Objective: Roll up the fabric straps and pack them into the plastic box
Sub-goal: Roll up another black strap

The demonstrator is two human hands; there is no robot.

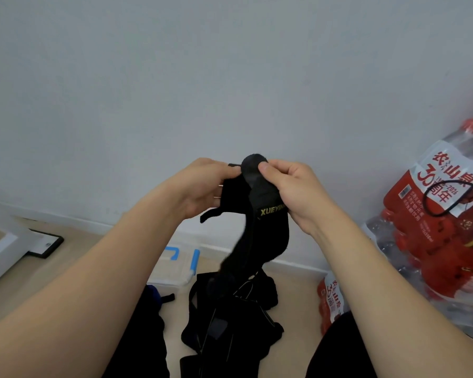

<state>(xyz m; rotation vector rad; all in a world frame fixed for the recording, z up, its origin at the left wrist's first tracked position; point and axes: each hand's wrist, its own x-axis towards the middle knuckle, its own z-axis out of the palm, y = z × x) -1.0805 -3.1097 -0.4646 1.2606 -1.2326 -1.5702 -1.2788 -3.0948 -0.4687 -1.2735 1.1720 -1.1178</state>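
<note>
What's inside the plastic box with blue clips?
Nothing dark shows in the visible part of the plastic box. The left forearm hides its left end.

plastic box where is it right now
Head view: the plastic box sits on the floor left of centre, by the wall, between the left forearm and the strap pile.

A black strap [271, 233], its top end rolled, hangs above a heap of straps [230, 323] beside a clear, blue-latched plastic box [172, 268].

Left hand [204, 186], right hand [294, 192], apparently pinching.
</note>
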